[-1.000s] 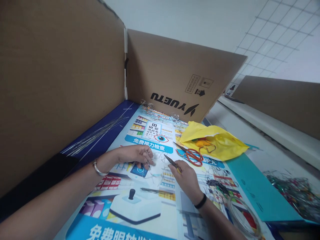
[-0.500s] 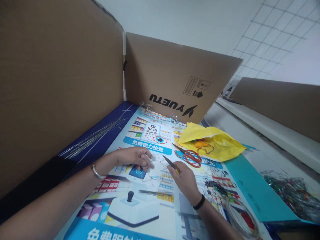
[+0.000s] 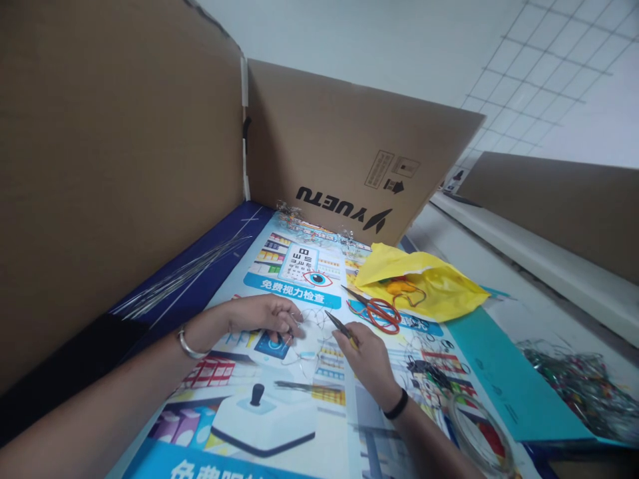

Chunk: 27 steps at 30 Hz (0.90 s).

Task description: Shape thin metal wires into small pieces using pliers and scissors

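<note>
My left hand (image 3: 277,316) is closed, fingertips pinched on a thin bent wire (image 3: 315,318) that loops out toward the right. In my right hand (image 3: 367,349) is a pair of pliers (image 3: 341,327), gripped by the handles with the dark pointed jaws aimed up and left. The jaw tips are close to the wire loops; whether they touch cannot be made out. Scissors with red handles (image 3: 380,315) lie just beyond my right hand. Beside them rests a yellow bag (image 3: 429,283), its mouth showing something orange and a cord.
Straight wires (image 3: 184,276) lie along the left side. A coil of clear line (image 3: 482,436) and dark wire pieces (image 3: 433,372) are at the right. A tangled wire heap (image 3: 584,392) sits farther right. Cardboard panels (image 3: 349,146) stand at the back and left.
The view has shifted very slightly. Both hands keep nearly the same pose, and the pliers stay close to the wire.
</note>
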Available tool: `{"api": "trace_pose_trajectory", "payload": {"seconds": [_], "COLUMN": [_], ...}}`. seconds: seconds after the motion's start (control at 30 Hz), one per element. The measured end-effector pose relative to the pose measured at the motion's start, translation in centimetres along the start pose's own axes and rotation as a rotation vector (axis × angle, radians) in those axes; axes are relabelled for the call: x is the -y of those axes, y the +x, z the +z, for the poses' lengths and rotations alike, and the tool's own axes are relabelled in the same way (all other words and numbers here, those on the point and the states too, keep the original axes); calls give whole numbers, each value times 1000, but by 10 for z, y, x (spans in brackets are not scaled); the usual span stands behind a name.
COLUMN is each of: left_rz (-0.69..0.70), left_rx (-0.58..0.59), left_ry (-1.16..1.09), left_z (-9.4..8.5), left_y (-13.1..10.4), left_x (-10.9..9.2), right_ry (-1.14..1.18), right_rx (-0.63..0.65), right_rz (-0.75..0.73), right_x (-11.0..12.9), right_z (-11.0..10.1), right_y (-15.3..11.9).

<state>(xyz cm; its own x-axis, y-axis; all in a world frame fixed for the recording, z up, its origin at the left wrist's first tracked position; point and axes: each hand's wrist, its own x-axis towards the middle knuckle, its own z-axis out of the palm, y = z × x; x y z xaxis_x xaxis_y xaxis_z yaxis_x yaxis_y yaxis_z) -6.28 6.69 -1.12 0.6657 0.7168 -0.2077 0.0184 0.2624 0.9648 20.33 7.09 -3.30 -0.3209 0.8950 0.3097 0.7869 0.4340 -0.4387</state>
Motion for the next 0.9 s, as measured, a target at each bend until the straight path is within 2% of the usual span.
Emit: {"api": "trace_pose_trajectory", "payload": {"seconds": [0.47, 0.9], "left_rz": [5, 6], "left_rx": [-15, -49], "left_ry": [-8, 2], "left_z": [7, 13], "left_y": [-1, 0], "left_x": [-7, -6], "right_ry": [13, -21], "right_rx": [29, -17], "right_rz": [-4, -3], "right_x": [0, -1], "right_z": [-3, -2], "right_y": [0, -1]}}
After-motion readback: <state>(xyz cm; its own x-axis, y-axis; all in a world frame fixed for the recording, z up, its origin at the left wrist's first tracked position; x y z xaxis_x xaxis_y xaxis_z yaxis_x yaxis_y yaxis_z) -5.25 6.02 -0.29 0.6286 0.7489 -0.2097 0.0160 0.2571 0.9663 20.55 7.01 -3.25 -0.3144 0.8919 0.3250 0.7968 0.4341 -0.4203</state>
